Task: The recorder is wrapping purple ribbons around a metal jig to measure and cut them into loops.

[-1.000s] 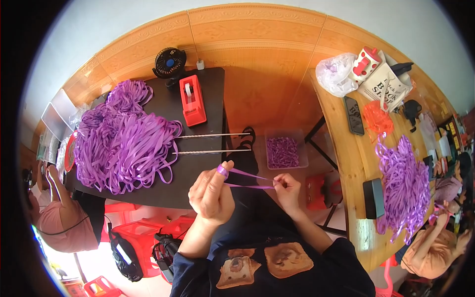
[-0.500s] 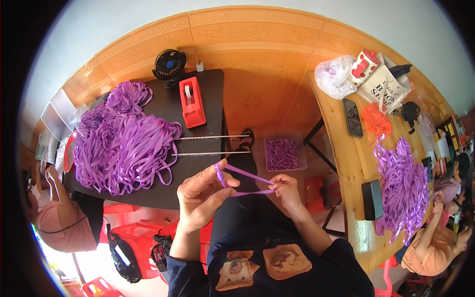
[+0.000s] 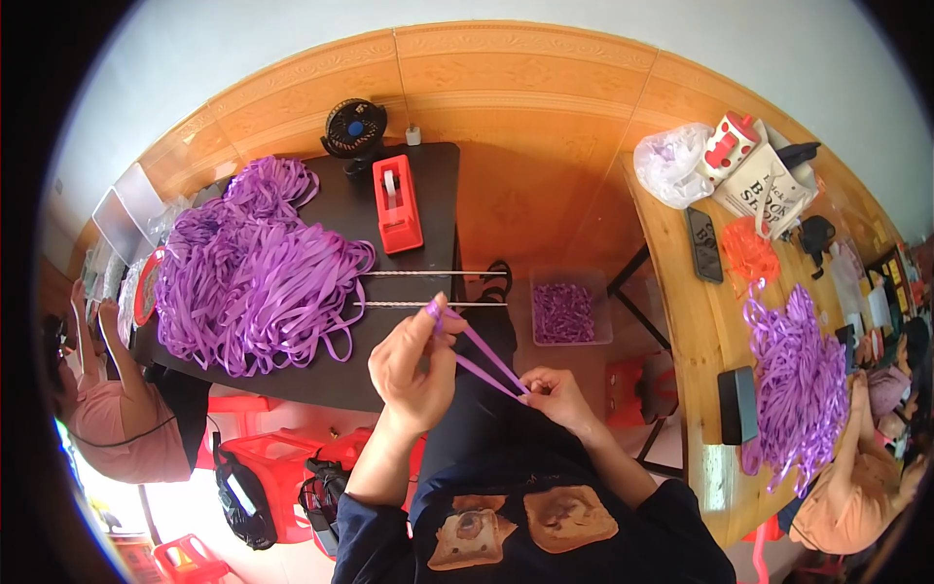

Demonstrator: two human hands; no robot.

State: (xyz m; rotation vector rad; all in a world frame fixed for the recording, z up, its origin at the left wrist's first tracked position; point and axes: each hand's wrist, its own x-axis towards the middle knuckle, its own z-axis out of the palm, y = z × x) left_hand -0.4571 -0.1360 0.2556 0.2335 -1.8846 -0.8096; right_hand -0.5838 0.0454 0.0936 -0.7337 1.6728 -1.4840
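A purple ribbon (image 3: pixel 480 352) is stretched between my two hands above my lap, its two strands running side by side. My left hand (image 3: pixel 413 368) is raised and closed, with the ribbon looped about its fingertips. Lower and to the right, my right hand (image 3: pixel 561 399) pinches the other end of the strands between thumb and fingers. Left of my hands, a large heap of purple ribbon (image 3: pixel 263 282) lies on the dark table (image 3: pixel 341 204). Two thin twisted metal rods (image 3: pixel 438 305) reach from that heap past the table's edge.
A red tape dispenser (image 3: pixel 398 214) and a black fan (image 3: pixel 355 128) stand on the dark table. Below, a clear bin (image 3: pixel 595 292) holds purple pieces. The wooden table (image 3: pixel 681 311) at right carries more ribbon (image 3: pixel 800 389), a phone (image 3: pixel 704 245) and bags. People sit at both sides.
My left hand has turned and risen slightly, and my right hand has moved a little lower. The ribbon now slants more steeply between them. The whole view has shifted slightly.
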